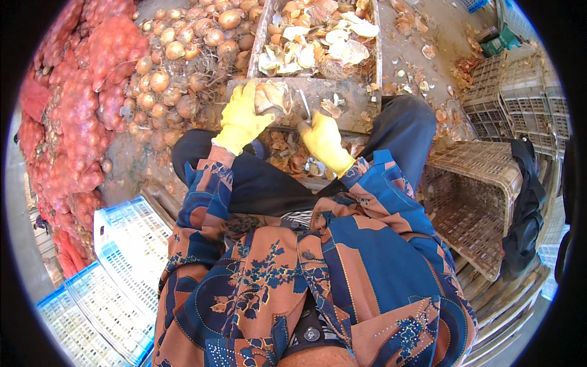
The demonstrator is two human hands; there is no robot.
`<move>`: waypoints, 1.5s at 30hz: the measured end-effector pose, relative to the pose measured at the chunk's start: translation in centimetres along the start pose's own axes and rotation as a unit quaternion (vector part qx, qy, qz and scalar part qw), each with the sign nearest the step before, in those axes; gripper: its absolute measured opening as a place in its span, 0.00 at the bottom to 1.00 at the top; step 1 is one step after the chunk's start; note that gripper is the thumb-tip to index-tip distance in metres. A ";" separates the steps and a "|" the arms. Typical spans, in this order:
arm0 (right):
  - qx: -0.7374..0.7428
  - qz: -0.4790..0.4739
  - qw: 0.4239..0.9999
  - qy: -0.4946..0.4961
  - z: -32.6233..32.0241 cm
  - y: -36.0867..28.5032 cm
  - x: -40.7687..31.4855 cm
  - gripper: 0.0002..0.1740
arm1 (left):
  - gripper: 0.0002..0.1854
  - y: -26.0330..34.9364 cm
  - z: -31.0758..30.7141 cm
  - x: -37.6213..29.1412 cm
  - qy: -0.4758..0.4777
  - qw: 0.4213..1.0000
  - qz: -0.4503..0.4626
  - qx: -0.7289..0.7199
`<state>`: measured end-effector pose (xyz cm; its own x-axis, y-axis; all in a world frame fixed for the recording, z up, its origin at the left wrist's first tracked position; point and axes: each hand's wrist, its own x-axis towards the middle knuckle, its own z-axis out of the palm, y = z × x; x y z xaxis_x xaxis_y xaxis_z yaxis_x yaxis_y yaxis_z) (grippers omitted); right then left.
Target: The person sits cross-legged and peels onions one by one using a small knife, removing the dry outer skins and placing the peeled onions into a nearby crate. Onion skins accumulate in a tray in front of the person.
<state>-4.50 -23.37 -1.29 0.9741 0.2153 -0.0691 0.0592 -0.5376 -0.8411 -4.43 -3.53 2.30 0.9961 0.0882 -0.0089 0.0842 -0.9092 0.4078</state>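
Observation:
In a yellow glove, my left hand (244, 118) grips an onion with loose, papery skin (271, 96) over a worn board (353, 98). To its right my right hand (321, 137), gloved too, holds a small knife (304, 104), its blade pointing up and away from me over the board. Scraps of onion skin (331, 108) lie on the board near the blade. Just beyond the board stands a crate (379, 55) heaped with onion peelings (321, 43).
Loose onions (160, 81) are piled at the left, beside red mesh sacks of onions (75, 124). White and blue plastic crates (133, 238) stand at lower left. Dirty plastic crates (477, 169), one with a dark cloth (525, 206) over its edge, are at the right. Peelings litter the floor.

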 end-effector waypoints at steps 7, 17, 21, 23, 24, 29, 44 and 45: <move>-0.080 -0.064 0.992 -0.068 0.9 0.1 -1.5 0.17 | 0.53 -0.4 -1.3 -0.5 -0.046 0.999 -0.014 0.006; -0.144 -0.073 0.983 -0.085 2.1 -0.7 -0.2 0.13 | 0.53 -0.1 -1.7 -1.2 -0.049 0.999 -0.008 0.021; -0.146 -0.082 0.982 -0.083 2.1 -0.8 0.1 0.12 | 0.53 0.7 -1.9 -1.7 -0.039 0.999 -0.025 0.027; -0.155 -0.086 0.980 -0.090 2.0 -0.6 0.4 0.11 | 0.53 0.7 -1.6 -1.6 -0.043 0.999 -0.018 0.019; -0.157 -0.089 0.979 -0.097 1.9 -0.8 0.6 0.11 | 0.53 0.7 -1.6 -1.7 -0.046 0.999 -0.017 0.017; -0.163 -0.085 0.975 -0.124 1.3 -0.9 0.9 0.09 | 0.55 0.1 0.0 -2.3 0.004 1.000 0.015 -0.019; -0.188 -0.120 0.966 -0.132 0.8 -1.7 2.7 0.09 | 0.54 0.5 1.0 -2.4 0.031 0.999 -0.013 -0.009; -0.186 -0.123 0.966 -0.132 0.9 -1.8 2.3 0.09 | 0.54 0.4 1.0 -2.7 0.034 0.999 -0.013 -0.009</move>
<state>-2.58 -21.23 -0.42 0.8341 0.5474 -0.0673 0.4036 -0.6890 -0.6020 -7.02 -4.52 1.59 0.9893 0.1396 0.0427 0.1085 -0.8991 0.4241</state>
